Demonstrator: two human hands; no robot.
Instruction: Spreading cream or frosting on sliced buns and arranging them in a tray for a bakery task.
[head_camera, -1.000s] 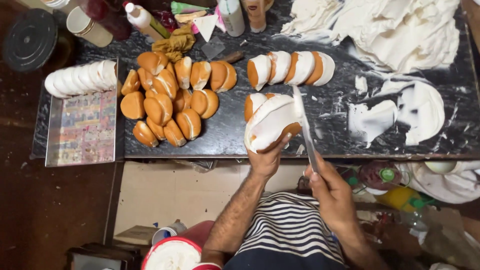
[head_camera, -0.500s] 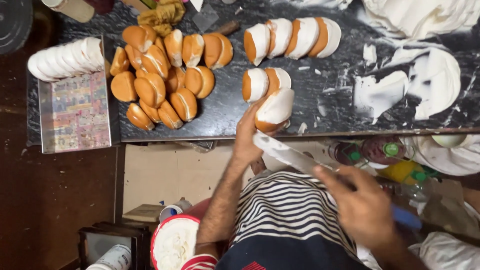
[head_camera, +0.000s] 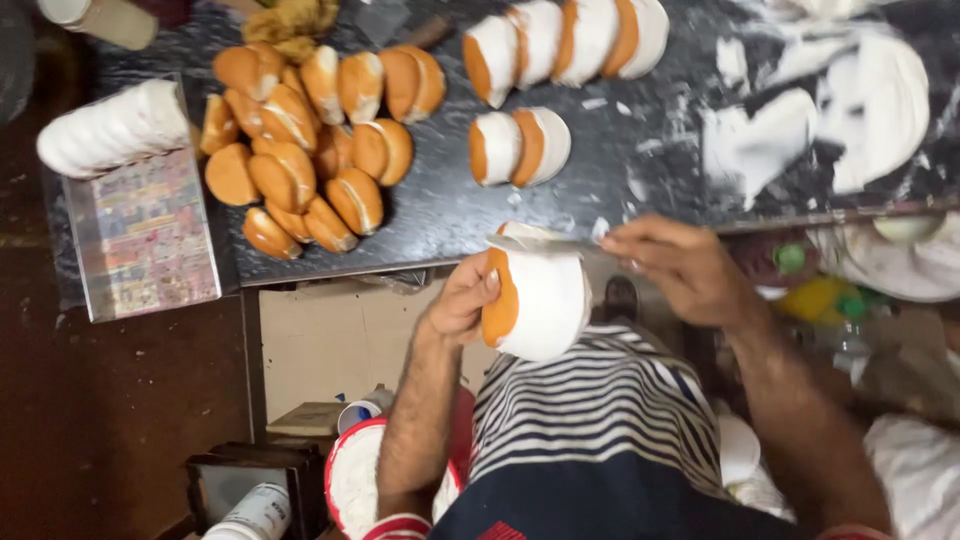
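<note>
My left hand (head_camera: 462, 300) holds a round bun (head_camera: 535, 297) in front of my chest; its face is coated with white cream and its golden crust shows at the left. My right hand (head_camera: 680, 265) grips a long flat knife (head_camera: 545, 242) whose blade lies across the top of that bun. On the dark counter (head_camera: 440, 205) beyond stand two cream-covered buns (head_camera: 518, 147) and a row of several more (head_camera: 565, 40). A pile of plain golden buns (head_camera: 310, 140) lies to the left.
White cream is smeared in heaps (head_camera: 830, 120) on the counter's right. A stack of white discs (head_camera: 115, 125) and a colourful printed box (head_camera: 140, 235) sit at the left. Below are a red-rimmed bucket of cream (head_camera: 350, 480), bottles (head_camera: 815, 295) at right, a cup (head_camera: 100, 18).
My left hand has brought the creamed bun off the counter toward my chest. My right hand with the knife rose from beside my lap to lay the blade on the bun.
</note>
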